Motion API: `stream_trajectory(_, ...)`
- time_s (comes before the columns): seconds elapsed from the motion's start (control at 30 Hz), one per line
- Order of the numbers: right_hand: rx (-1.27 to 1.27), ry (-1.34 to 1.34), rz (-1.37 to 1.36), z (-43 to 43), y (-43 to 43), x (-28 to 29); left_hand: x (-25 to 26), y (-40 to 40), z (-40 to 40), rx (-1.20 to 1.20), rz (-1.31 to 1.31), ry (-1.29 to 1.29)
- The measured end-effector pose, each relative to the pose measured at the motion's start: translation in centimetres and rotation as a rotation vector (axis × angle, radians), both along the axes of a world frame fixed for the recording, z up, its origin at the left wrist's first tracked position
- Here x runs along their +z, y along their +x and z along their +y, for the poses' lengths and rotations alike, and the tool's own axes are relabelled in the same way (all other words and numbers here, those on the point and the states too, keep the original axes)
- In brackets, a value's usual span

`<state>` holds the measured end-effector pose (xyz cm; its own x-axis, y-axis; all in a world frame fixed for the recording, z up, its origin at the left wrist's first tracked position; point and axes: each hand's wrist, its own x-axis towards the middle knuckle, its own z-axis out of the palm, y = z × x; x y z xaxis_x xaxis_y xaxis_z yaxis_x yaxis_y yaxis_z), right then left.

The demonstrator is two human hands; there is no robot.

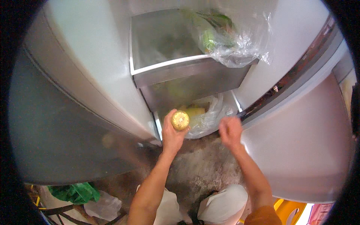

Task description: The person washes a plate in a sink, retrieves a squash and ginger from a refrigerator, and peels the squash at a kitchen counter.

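Observation:
My left hand (175, 135) is closed around a jar or bottle with a gold-coloured round lid (180, 120), seen from above. To its right, my right hand (231, 130) has its fingers curled near the inner edge of the fridge's right side; whether it holds anything is unclear. Behind both hands, a clear plastic bag (202, 126) with something yellow in it lies low in the open fridge. Above that is a dark drawer (191, 81). Another clear plastic bag (239, 53) with green vegetables rests on the glass shelf (166, 42) and hangs over its white front edge.
An open fridge door (298, 140) stands at the right, and a grey panel (64, 135) at the left. At the lower left are a green plastic bag (74, 192) and a clear one (104, 205). Yellow plastic furniture (292, 209) shows at the lower right. The concrete floor (205, 166) is stained.

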<state>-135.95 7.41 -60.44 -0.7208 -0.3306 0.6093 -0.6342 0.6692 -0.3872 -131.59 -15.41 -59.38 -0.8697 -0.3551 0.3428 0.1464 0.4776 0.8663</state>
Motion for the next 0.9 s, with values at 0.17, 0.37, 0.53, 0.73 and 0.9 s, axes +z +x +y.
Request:
stream_trajectory(0.17,0.140,0.211,-0.022,-4.9,0.5,0.4,2.2,0.7,0.1,-0.102,0.321,-0.256)
stream_trajectory(0.37,0.004,0.412,-0.537,-5.6,-5.4,-0.3,5.5,2.3,2.2,-0.144,0.696,-0.074)
stream_trajectory(0.53,-0.186,0.200,-0.559,-4.3,-3.5,4.0,7.5,4.7,2.9,-0.296,0.033,-0.067)
stream_trajectory(0.73,-0.253,-0.382,-1.406,0.7,1.0,1.0,3.3,4.0,3.7,-0.472,-0.585,-0.396)
stream_trajectory(0.9,-0.040,-1.296,-1.521,-0.7,2.4,-0.9,1.3,3.3,4.4,-0.409,-0.645,-0.445)
